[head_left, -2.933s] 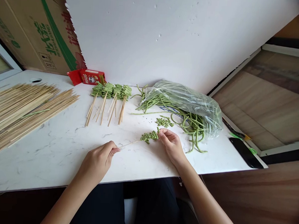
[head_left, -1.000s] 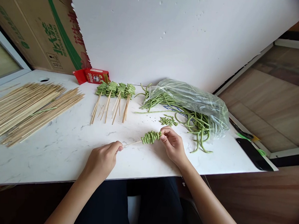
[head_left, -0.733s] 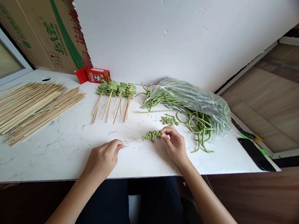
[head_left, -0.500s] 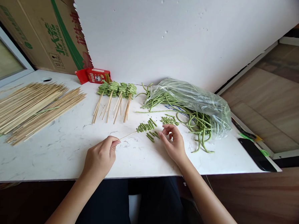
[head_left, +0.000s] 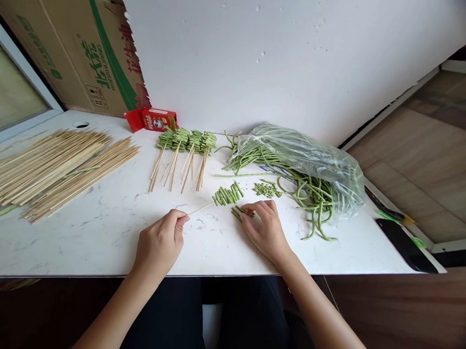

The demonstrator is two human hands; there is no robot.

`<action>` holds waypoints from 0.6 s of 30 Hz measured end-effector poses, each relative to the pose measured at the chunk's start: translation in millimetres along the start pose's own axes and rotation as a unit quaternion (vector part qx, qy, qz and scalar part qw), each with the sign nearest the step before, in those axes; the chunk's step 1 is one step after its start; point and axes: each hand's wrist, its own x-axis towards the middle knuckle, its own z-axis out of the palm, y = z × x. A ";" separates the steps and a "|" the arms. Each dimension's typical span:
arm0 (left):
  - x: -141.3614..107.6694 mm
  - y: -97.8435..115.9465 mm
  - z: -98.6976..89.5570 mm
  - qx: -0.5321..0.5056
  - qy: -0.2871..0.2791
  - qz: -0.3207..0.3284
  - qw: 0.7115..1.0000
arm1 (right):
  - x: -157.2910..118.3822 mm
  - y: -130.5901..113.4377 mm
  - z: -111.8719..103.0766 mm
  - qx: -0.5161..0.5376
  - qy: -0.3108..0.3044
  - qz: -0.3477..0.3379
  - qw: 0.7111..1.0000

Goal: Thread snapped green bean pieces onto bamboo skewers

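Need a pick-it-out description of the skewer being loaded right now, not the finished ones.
On the white marble table, look at the near edge where the person's two hands work. The skewer in progress runs from the left hand up and right, its green bean pieces bunched at the far end beside the right hand. Unlike the finished skewers lying by the wall, it is single and pinched at its bare end.

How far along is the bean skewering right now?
Done: four finished skewers lie fanned near the red box. In hand: left hand pinches a part-loaded skewer; right hand touches loose bean pieces. Left: a bag of long beans and a pile of bare sticks.
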 end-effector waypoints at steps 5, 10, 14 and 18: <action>-0.2 -0.1 0.2 -0.003 0.001 -0.001 1.000 | -2.2 5.9 6.6 -0.028 0.016 -0.013 0.999; -1.0 -0.5 0.4 0.000 0.001 0.002 1.000 | -4.2 5.5 8.2 -0.017 0.009 -0.013 1.000; -1.1 -0.9 1.0 0.001 0.004 0.007 1.000 | -2.4 0.9 4.4 0.023 -0.017 -0.012 1.000; -1.0 -1.5 1.4 0.001 0.000 0.011 1.000 | -0.8 1.0 3.5 0.060 -0.037 -0.024 0.997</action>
